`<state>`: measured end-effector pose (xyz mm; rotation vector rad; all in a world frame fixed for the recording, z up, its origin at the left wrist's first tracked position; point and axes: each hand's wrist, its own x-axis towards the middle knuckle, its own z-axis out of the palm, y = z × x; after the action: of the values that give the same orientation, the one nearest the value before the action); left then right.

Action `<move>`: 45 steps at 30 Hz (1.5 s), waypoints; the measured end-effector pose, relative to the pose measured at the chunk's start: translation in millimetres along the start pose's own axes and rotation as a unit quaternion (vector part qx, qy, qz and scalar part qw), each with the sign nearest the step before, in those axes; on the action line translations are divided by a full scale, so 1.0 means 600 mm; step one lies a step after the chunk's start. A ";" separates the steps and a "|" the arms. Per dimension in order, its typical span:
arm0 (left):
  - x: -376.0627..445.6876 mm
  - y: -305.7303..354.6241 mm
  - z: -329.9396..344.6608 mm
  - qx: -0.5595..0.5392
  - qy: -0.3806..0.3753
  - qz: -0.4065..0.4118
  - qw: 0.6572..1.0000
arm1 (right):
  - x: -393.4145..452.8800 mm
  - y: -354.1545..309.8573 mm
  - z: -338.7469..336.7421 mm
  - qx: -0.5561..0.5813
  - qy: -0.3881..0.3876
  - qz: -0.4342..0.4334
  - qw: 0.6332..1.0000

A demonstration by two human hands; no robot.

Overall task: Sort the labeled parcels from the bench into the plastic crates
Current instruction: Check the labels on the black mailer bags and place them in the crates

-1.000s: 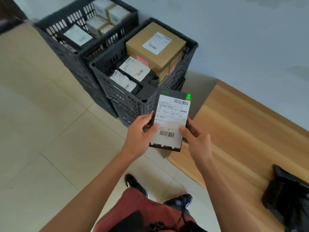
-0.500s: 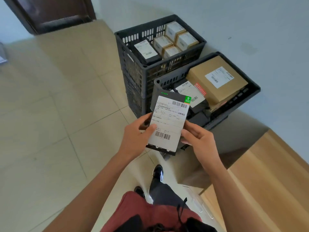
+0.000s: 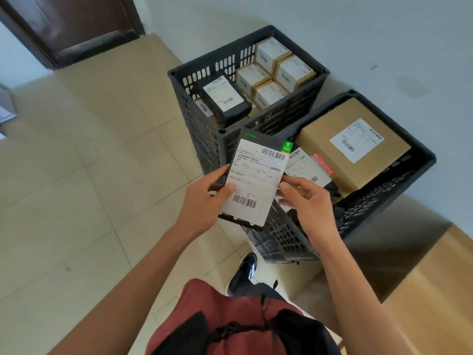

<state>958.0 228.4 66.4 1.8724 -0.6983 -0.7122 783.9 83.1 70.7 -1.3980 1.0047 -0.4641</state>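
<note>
I hold a flat black parcel (image 3: 256, 175) with a white shipping label and a green sticker, label up, above the near corner of two dark plastic crates. My left hand (image 3: 204, 203) grips its left edge with the thumb on the label. My right hand (image 3: 307, 203) pinches its right edge. The far crate (image 3: 204, 139) holds several small white-labelled cartons and a black parcel (image 3: 225, 98). The near crate (image 3: 384, 208) holds a large brown box (image 3: 353, 147) and a flat labelled parcel (image 3: 307, 167).
Both crates stand on stacked crates on the tiled floor (image 3: 76, 188) against a pale wall. A wooden bench (image 3: 435, 290) lies at the lower right. A dark door (image 3: 76, 26) is at the top left. My shoe (image 3: 243, 275) shows below the parcel.
My view has swung left and closer, so both crates now sit nearer under the parcel and the bench has slid toward the right edge. Both hands keep the same hold on the parcel.
</note>
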 end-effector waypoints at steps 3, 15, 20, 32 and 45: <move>0.057 0.016 -0.008 0.006 0.002 0.015 1.000 | 0.054 -0.026 0.009 -0.005 -0.001 -0.011 1.000; 0.277 0.037 -0.085 -0.039 -0.029 0.041 0.998 | 0.237 -0.135 0.099 0.022 0.044 -0.054 0.997; 0.396 0.025 -0.145 -0.028 -0.114 0.066 0.991 | 0.304 -0.186 0.169 0.015 0.080 -0.077 0.994; 0.639 0.036 -0.171 0.061 -0.229 0.137 0.962 | 0.377 -0.221 0.266 -0.061 0.206 -0.089 0.973; 0.712 0.011 -0.071 0.128 -0.361 0.100 0.918 | 0.437 -0.188 0.228 -0.245 0.132 -0.060 0.959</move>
<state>1271.4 -60.6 14.3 1.7078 -1.4916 -1.2393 1064.7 -62.6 80.2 -1.8828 1.3180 -0.5220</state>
